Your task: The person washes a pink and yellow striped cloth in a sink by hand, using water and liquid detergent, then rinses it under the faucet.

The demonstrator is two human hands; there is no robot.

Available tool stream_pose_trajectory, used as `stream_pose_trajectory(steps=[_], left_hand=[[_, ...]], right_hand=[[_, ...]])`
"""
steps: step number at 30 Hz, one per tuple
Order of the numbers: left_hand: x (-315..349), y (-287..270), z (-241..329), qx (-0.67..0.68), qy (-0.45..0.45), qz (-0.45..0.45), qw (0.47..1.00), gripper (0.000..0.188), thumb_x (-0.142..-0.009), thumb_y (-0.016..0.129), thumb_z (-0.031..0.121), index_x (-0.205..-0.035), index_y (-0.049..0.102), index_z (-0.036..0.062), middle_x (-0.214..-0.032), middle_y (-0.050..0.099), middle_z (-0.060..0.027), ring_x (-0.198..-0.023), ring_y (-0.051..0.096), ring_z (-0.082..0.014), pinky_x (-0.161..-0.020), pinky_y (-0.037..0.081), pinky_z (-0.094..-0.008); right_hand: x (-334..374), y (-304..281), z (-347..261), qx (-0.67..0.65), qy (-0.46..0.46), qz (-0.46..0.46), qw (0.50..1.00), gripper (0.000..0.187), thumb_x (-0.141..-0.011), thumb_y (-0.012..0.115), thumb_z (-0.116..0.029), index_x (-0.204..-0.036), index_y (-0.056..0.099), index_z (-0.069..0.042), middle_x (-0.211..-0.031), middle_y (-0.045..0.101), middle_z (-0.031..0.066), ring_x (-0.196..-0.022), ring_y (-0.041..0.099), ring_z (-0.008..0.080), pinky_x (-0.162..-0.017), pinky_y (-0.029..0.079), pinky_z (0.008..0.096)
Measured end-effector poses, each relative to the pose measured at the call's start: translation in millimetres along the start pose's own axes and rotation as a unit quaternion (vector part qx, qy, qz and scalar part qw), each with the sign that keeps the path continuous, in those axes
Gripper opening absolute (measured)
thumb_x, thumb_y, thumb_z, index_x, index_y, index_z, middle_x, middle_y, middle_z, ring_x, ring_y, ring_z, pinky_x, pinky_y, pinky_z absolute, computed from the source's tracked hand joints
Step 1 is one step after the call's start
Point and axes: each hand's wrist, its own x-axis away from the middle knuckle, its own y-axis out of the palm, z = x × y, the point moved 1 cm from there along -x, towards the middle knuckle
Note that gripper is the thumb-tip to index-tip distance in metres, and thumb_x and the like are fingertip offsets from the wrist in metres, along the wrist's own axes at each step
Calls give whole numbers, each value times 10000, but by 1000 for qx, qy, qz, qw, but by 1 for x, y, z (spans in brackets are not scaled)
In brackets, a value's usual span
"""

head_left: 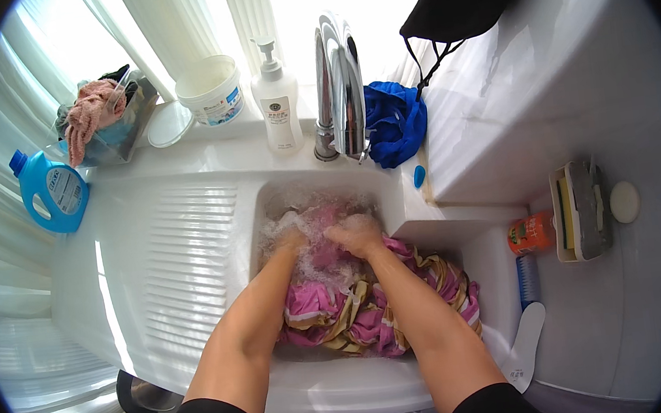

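Note:
Both my hands are down in the foamy water of a white sink [397,207]. Pink wet cloth [324,240] lies between them under splashing bubbles. My right hand [356,234] is closed on its right side, with foam over the knuckles. At the cloth's left side is my left hand [292,237], its fingers hidden by froth and water. A bunched pink, white and tan striped fabric [368,324] fills the near part of the basin, beneath and between my forearms. Behind my hands stands a chrome faucet [342,83].
Left of the basin is a ribbed washboard [189,255]. Along the back ledge stand a blue detergent jug [56,193], a clothes bin [128,144], a white tub [211,89], a pump bottle [276,102] and blue cloth [396,121]. A brush [529,343] and sponge holder [580,211] are at right.

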Motion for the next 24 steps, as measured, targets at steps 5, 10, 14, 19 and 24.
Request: stream_pose_trajectory(steps=[5,10,14,19,24], left_hand=[[113,-41,28,204,112,202,951,357,-917,503,339,-888,679,29,-915,640,-239,-869,609,-407,-746,459,-463],[205,-65,46,263,276,185,906,289,-903,564,286,-842,650,17,-817,617,-188,-759,565,-372,-704,456,-415],[234,-69,21,279,263,165,909,278,-891,589,287,-893,658,18,-869,624,-159,-838,548,-338,-794,438,-404],[247,-66,21,307,180,188,915,644,-836,613,505,-1351,508,132,-1370,445,-227,-1286,357,-416,-1079,267,-480],[219,-22,52,-65,155,160,973,680,-850,535,571,-1346,508,106,-1355,445,-212,-1264,357,-444,-1049,227,-572]], right_hand=[[16,1,-7,-237,30,189,953,464,-798,702,-393,-959,644,38,-894,664,184,-837,608,301,-821,461,385],[26,-10,-13,-68,91,-116,987,909,-801,533,-695,-1338,469,35,-1375,467,230,-1240,481,286,-996,384,369],[81,-40,-82,-128,210,-321,915,894,-825,486,-720,-1424,402,-61,-1429,444,125,-1267,460,241,-1042,358,387],[156,-34,-106,202,-64,-291,933,946,-670,575,-782,-1124,578,48,-1130,586,226,-1088,547,353,-1057,268,504],[211,22,-72,345,-165,-20,924,959,-603,648,-684,-1219,520,40,-1099,520,167,-1133,452,318,-1067,155,591]])
